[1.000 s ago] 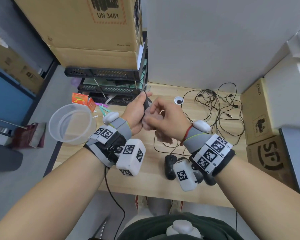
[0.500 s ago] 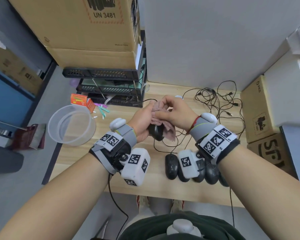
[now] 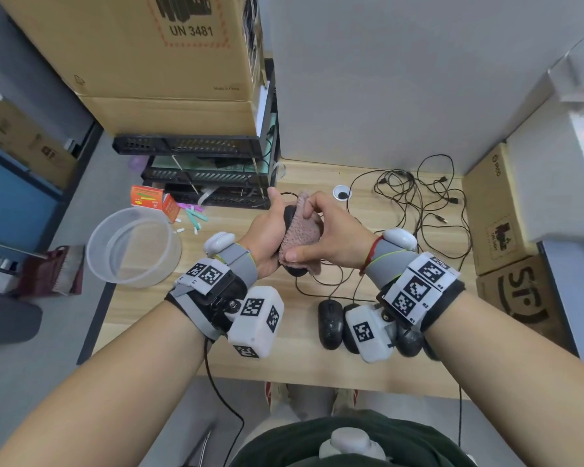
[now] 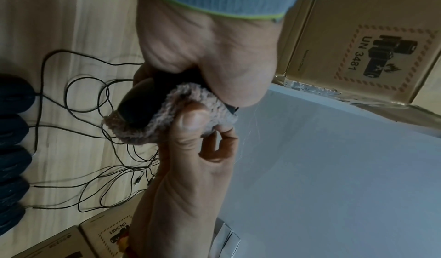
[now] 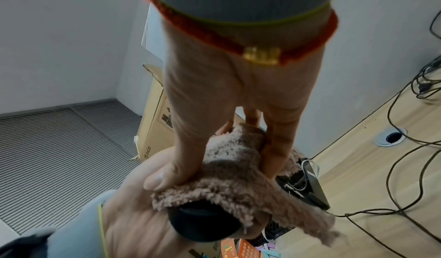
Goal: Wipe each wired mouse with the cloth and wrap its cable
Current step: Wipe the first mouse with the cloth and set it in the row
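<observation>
Pinkish-brown and fuzzy, the cloth (image 3: 302, 232) is soft and limp: it drapes over whatever it covers and folds easily, so it is best pinched in a bunch with the pads pressing through it. Under it is the black wired mouse (image 5: 203, 222), a smooth hard shell that looks light and probably a little slippery, best cupped by its sides with the top left free for wiping. The right hand (image 3: 331, 235) is curled on the cloth, thumb laid along its near edge and the other fingers pressing the bunched far end down on the mouse. The left hand (image 3: 267, 237) is wrapped round the mouse from the opposite side, cradling its body in the palm with the thumb standing up at the far end; both are held in the air above the wooden desk (image 3: 294, 358). I judge the wiping step to be under way, with the cable still to wrap. Below and nearer than the right wrist, a row of other black mice (image 3: 331, 325) lies side by side on the desk. Beyond the right hand their thin cables (image 3: 418, 203) sprawl in a loose tangle, likely to snag when one is drawn out. Off the left hand's outer side sits a clear plastic bowl (image 3: 134, 247).
</observation>
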### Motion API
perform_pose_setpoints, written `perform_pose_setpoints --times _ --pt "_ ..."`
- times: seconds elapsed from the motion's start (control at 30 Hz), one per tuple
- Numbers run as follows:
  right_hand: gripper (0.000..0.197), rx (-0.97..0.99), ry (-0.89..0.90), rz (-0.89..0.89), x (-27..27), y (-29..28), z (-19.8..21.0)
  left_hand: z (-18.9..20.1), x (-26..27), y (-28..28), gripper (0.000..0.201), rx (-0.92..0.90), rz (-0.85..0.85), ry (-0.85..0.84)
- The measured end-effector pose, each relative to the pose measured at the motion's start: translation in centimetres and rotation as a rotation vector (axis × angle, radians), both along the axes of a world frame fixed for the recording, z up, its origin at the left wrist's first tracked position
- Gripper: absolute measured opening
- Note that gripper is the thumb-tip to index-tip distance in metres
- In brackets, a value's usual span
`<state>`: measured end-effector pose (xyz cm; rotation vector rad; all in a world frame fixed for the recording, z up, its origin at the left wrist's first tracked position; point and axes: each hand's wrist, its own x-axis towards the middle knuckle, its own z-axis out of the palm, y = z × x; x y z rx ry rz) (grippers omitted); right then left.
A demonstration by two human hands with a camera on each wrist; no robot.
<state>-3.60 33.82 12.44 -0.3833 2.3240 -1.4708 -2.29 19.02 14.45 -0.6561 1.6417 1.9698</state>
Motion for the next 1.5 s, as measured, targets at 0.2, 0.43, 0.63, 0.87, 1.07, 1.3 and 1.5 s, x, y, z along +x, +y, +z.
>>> perform_pose_setpoints --times 0.2,0.43,0.63,0.87,1.07,1.3,1.5 --pt "0.044 0.032 0.091 -0.239 -0.3 -0.1 0.5 -0.1 0.0 0.2 0.088 -0.050 -0.002 -0.010" --pt "0.039 -0.109 -0.015 -0.213 -0.2 0.1 -0.3 0.0 0.1 -0.1 0.082 -0.086 0.044 0.013" --pt "0.073 -0.021 0.015 -0.136 0.5 -1.0 0.4 -0.2 -0.5 -0.3 0.092 -0.082 0.055 -0.005" --pt "0.029 -0.184 -0.026 -0.279 0.0 -0.5 0.9 -0.9 -0.3 -0.2 0.092 -0.092 0.084 0.041" --pt "0.073 -0.209 -0.125 0.029 2.0 -0.3 1.5 0.6 -0.8 -0.8 0.083 -0.123 0.191 0.038" --pt "0.036 -0.190 0.044 -0.300 0.0 -0.7 1.1 0.5 -0.5 0.1 0.076 -0.044 0.194 0.032" --pt "0.064 -0.274 -0.149 -0.054 1.8 -0.1 2.3 0.0 -1.5 -1.4 0.096 0.119 0.238 0.039"
